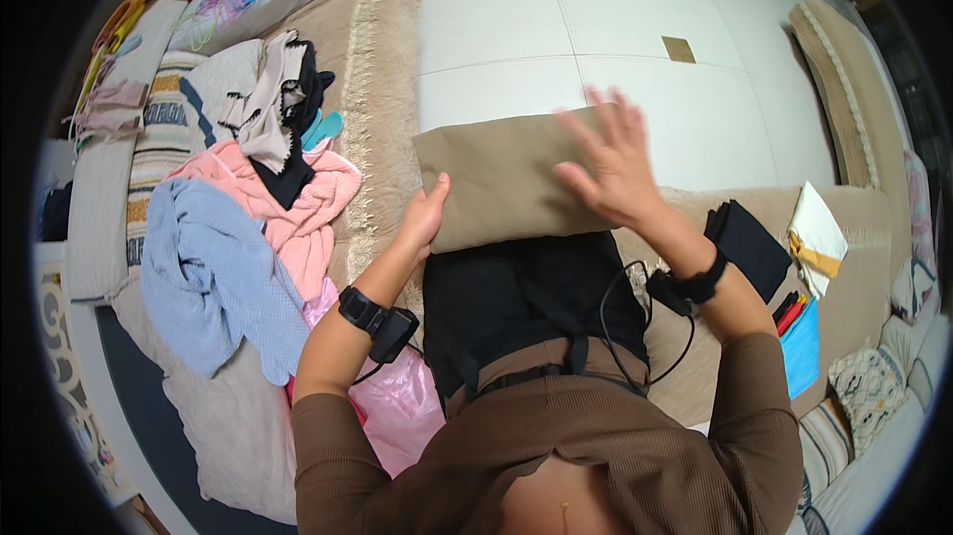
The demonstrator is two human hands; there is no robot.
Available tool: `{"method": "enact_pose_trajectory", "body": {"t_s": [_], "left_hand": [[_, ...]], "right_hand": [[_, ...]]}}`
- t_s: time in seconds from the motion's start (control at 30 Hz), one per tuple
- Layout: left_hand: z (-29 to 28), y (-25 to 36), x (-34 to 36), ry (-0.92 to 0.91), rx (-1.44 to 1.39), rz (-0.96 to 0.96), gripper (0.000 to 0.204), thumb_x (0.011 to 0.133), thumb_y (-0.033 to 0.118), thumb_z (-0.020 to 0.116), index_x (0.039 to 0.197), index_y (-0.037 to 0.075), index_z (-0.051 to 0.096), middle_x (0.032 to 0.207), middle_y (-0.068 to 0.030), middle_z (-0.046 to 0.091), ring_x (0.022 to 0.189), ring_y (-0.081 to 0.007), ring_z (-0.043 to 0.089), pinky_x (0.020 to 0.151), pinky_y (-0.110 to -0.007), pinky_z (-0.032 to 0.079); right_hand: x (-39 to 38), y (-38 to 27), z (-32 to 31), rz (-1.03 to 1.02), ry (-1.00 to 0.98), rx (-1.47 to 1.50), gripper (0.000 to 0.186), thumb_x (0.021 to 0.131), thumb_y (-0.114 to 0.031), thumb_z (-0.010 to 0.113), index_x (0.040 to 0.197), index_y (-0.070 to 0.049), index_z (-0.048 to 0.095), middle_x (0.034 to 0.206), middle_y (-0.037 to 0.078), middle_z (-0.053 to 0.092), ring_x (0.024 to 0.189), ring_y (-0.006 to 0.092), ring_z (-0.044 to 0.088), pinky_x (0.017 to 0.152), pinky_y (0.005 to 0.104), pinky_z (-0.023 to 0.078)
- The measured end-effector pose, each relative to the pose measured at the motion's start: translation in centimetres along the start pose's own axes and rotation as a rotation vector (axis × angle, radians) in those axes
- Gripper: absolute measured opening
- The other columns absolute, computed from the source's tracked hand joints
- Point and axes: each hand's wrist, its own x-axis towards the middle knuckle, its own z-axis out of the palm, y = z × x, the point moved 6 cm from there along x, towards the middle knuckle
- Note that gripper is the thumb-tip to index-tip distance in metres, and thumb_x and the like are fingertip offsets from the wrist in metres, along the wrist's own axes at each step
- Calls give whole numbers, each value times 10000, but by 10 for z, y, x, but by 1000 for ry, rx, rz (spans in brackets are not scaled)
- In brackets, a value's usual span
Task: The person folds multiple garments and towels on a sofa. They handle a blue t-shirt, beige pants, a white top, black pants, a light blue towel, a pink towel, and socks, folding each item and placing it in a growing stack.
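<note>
A folded khaki cloth lies across my lap, over my black trousers; its exact kind does not show. My left hand grips its left edge, thumb on top and fingers tucked underneath out of sight. Over the cloth's right part, my right hand is spread flat with fingers apart, slightly blurred by motion. Whether its palm touches the cloth I cannot tell.
On the sofa to the left lie a blue towel, a pink towel and several crumpled garments. A folded black cloth, a white-and-yellow folded cloth and a bright blue one sit to the right. Pale tiles stretch ahead.
</note>
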Motion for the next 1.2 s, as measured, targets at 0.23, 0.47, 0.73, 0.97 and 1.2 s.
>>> {"method": "enact_pose_trajectory", "body": {"t_s": [0.23, 0.47, 0.73, 0.97, 1.2], "left_hand": [[-28, 2, 22, 211, 305, 154, 454, 846, 296, 519, 1149, -34, 441, 1079, -133, 532, 947, -208, 531, 784, -319, 451], [-10, 1, 20, -232, -195, -302, 452, 832, 353, 535, 1148, 38, 468, 1071, -104, 544, 914, -206, 556, 787, -316, 462], [117, 94, 5, -441, -148, -151, 393, 861, 305, 490, 1136, 25, 486, 1062, -88, 555, 908, -182, 562, 780, -292, 467], [315, 89, -23, -776, 195, 141, 527, 864, 373, 474, 1224, 1, 378, 1115, -93, 523, 985, -162, 518, 832, -281, 422], [403, -1, -21, -772, 736, 167, 608, 861, 387, 438, 1271, -34, 283, 1072, -205, 525, 990, -269, 522, 862, -360, 396]], "right_hand": [[-28, 29, 97, 755, -393, 633, 733, 793, -577, 408, 1314, -77, 285, 1340, 226, 240, 1218, 379, 256, 986, 447, 251], [-51, 37, 104, 1112, -209, 1606, 642, 765, -360, 619, 1209, 34, 372, 1114, 175, 503, 979, 235, 524, 803, 337, 456], [-75, 88, -12, 1173, 97, 1429, 595, 760, -362, 636, 1148, 35, 423, 982, 160, 571, 860, 220, 580, 726, 335, 494], [-211, 166, -192, 1107, 629, 928, 404, 825, -306, 573, 1060, 11, 490, 908, 84, 588, 751, 134, 577, 643, 255, 487], [-354, 197, -181, 1134, 698, 402, 401, 862, -281, 512, 1110, 29, 452, 1026, 125, 561, 906, 188, 542, 785, 288, 435]]}}
